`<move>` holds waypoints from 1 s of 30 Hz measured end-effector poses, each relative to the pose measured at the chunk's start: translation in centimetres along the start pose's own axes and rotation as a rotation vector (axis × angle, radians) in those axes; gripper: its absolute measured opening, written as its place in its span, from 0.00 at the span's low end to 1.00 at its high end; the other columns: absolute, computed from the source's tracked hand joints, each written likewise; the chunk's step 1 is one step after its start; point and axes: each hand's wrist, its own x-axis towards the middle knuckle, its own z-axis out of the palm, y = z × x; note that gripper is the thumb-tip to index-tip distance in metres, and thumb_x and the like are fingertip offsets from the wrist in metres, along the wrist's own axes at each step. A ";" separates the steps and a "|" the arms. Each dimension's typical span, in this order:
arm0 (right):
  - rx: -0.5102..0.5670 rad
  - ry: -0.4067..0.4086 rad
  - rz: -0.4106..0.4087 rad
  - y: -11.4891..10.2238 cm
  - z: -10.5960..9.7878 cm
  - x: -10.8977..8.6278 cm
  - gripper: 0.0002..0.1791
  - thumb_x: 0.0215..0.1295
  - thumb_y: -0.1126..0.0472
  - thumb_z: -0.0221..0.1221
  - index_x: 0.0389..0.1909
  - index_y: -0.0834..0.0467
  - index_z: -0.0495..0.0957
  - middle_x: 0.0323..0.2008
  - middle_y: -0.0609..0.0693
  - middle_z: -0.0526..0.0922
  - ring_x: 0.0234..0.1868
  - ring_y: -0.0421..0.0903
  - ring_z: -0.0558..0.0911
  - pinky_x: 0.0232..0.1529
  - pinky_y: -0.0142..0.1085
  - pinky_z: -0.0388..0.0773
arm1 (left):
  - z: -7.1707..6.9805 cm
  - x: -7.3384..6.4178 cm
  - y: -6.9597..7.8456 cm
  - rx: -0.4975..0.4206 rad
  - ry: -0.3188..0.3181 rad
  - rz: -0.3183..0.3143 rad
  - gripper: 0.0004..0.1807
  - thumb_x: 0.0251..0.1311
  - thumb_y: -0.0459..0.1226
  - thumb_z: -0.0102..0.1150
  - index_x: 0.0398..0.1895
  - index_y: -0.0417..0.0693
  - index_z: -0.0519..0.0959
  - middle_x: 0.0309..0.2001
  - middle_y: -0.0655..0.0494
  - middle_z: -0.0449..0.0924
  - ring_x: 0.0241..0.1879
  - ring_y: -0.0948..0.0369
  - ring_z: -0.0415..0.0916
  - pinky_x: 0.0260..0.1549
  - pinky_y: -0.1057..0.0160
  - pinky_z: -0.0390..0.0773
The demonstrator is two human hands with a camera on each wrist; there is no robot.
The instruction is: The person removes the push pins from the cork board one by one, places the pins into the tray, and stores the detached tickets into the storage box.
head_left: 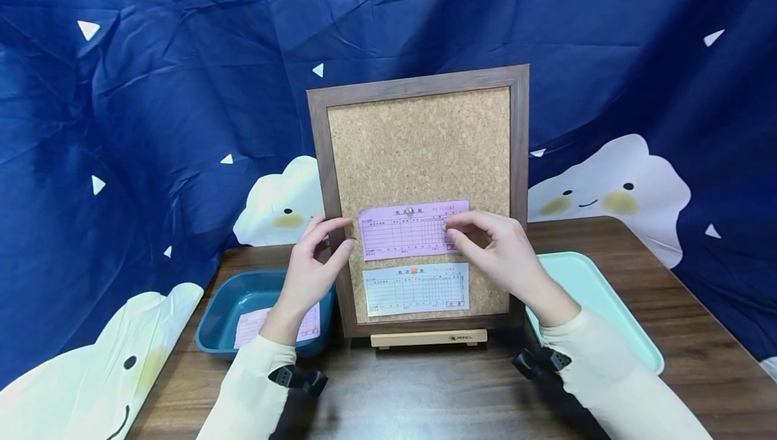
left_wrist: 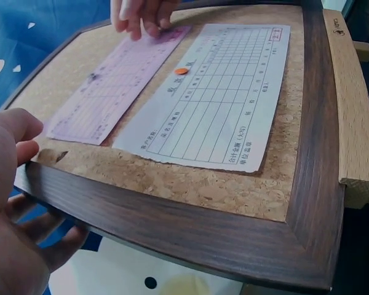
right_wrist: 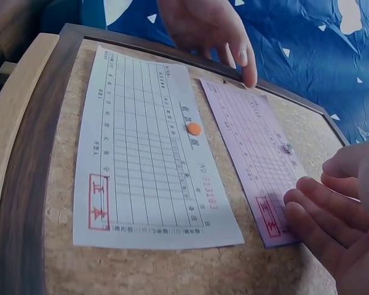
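One purple slip point(head_left: 400, 232), three views; bin point(head_left: 233, 298), head only.

The worktop point(head_left: 419, 389) had a dark brown, streaked wood-grain surface. On it stood a deep teal tub point(head_left: 208, 340) at the left, a pale wooden stand point(head_left: 428, 340) supporting a framed corkboard point(head_left: 425, 150) in the middle, and a shallow mint-green tray point(head_left: 597, 305) at the right.
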 end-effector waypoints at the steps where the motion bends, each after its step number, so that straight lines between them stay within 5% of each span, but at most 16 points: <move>1: 0.000 0.001 -0.006 0.0 0.1 0.1 0.08 0.66 0.71 0.71 0.44 0.60 0.90 0.41 0.53 0.93 0.39 0.32 0.84 0.41 0.22 0.78 | 0.1 0.1 0.0 0.001 0.002 0.005 0.20 0.72 0.36 0.67 0.66 0.46 0.82 0.81 0.42 0.63 0.80 0.44 0.61 0.71 0.33 0.71; 10: 0.005 0.000 -0.007 -0.4 0.8 0.7 0.09 0.67 0.71 0.71 0.46 0.62 0.89 0.40 0.54 0.93 0.32 0.34 0.81 0.34 0.34 0.82 | 0.4 0.6 0.4 0.015 0.016 0.021 0.22 0.72 0.36 0.66 0.67 0.48 0.81 0.82 0.47 0.59 0.79 0.47 0.59 0.70 0.37 0.69; 19: 0.015 -0.026 0.017 -1.0 1.4 1.3 0.09 0.69 0.69 0.70 0.48 0.62 0.89 0.40 0.53 0.93 0.31 0.38 0.82 0.34 0.27 0.79 | 0.6 1.0 0.6 0.030 0.020 0.065 0.21 0.73 0.36 0.66 0.67 0.48 0.82 0.78 0.48 0.63 0.72 0.51 0.64 0.63 0.43 0.71; 26: -0.017 -0.023 0.031 -1.2 2.2 1.5 0.09 0.70 0.68 0.69 0.49 0.62 0.89 0.41 0.53 0.93 0.34 0.43 0.86 0.37 0.30 0.83 | 0.9 1.4 0.7 0.037 0.021 0.085 0.20 0.72 0.35 0.67 0.66 0.47 0.82 0.75 0.46 0.63 0.60 0.54 0.64 0.49 0.52 0.71; 30: -0.032 -0.019 0.027 -1.2 2.5 1.6 0.10 0.71 0.68 0.68 0.50 0.62 0.89 0.41 0.53 0.93 0.32 0.43 0.85 0.36 0.31 0.82 | 1.0 1.6 0.7 0.027 0.027 0.080 0.20 0.72 0.35 0.68 0.65 0.47 0.83 0.75 0.47 0.62 0.62 0.54 0.64 0.56 0.50 0.72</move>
